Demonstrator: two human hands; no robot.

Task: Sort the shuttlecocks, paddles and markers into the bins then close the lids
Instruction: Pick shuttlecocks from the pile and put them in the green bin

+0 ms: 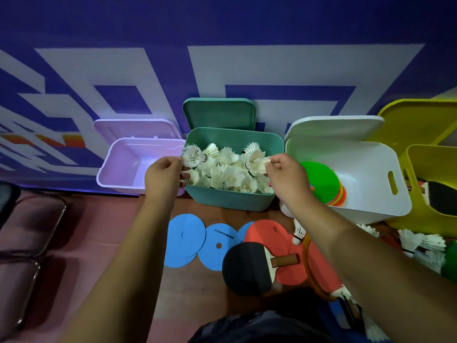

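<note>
My left hand (162,178) pinches a white shuttlecock (194,155) over the left rim of the green bin (230,200). My right hand (286,180) pinches another shuttlecock (258,162) over the bin's right side. The green bin holds a heap of several white shuttlecocks (227,175), and its lid (218,113) stands open. On the floor lie a black paddle (249,267), a red paddle (269,233), blue disc markers (184,240) and loose shuttlecocks (420,243).
A pink bin (118,174) stands open on the left. A white bin (371,174) with green and orange disc markers (321,184) is on the right, and a yellow bin (425,157) beyond it holds a paddle. Chair seats (32,219) sit far left.
</note>
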